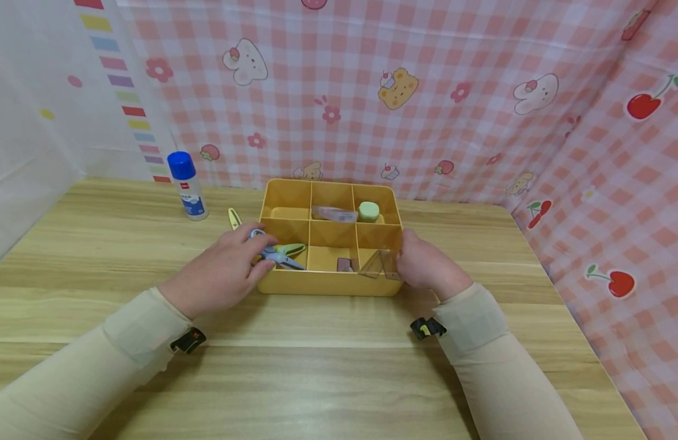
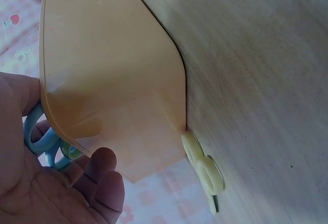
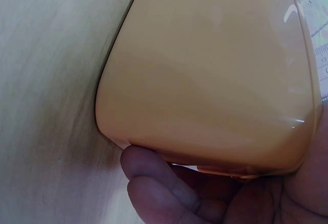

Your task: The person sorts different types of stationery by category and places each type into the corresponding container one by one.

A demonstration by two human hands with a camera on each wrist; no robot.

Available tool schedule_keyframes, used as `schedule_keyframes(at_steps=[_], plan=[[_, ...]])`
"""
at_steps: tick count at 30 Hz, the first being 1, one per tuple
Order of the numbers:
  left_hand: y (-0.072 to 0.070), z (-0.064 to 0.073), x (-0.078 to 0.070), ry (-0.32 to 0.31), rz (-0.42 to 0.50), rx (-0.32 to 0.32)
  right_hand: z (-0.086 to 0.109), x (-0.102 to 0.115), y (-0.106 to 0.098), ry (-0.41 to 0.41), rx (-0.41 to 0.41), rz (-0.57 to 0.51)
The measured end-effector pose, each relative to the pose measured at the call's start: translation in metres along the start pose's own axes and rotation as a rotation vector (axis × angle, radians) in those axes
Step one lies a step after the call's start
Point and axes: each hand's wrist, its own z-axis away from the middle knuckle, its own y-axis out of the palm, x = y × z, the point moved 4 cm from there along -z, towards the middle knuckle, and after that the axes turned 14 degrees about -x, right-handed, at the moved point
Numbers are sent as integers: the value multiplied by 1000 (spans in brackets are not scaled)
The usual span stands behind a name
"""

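My left hand (image 1: pixel 223 269) holds blue scissors (image 1: pixel 283 259) at the left end of a yellow divided storage box (image 1: pixel 330 283). Their blades lie over the front-left compartment, where green-handled scissors (image 1: pixel 292 249) also show. In the left wrist view, the blue handle loops (image 2: pixel 43 139) sit between thumb and fingers, beside the box's rim. My right hand (image 1: pixel 427 260) grips the box's right end; the right wrist view has its fingers (image 3: pixel 154 175) curled round a corner. Yellow scissors (image 2: pixel 205 170) lie on the table against the box's left side, partly hidden by my hand in the head view.
Clear triangular rulers (image 1: pixel 378 265) stand in the front-right compartment, with a small purple piece (image 1: pixel 344 264) left of them. Behind are a clear purplish item (image 1: pixel 335 214) and a pale green rounded one (image 1: pixel 368 212). A blue-capped bottle (image 1: pixel 189 189) stands back left, near the checked curtain (image 1: pixel 350 146).
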Motion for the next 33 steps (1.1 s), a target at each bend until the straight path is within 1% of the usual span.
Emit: schedule_keyframes(at_steps=[5,15,24,33], plan=[[0,0,0,-1,1,4,0,0,0,9,5,-5],[0,0,-1,8,4,-2,0,1,0,-3,-2,1],[0,0,-1,4,2,4,1,0,0,-6,-16,-14],[-1,0,-1,-1,-1,10,0,-1,1,2,-8,-14]])
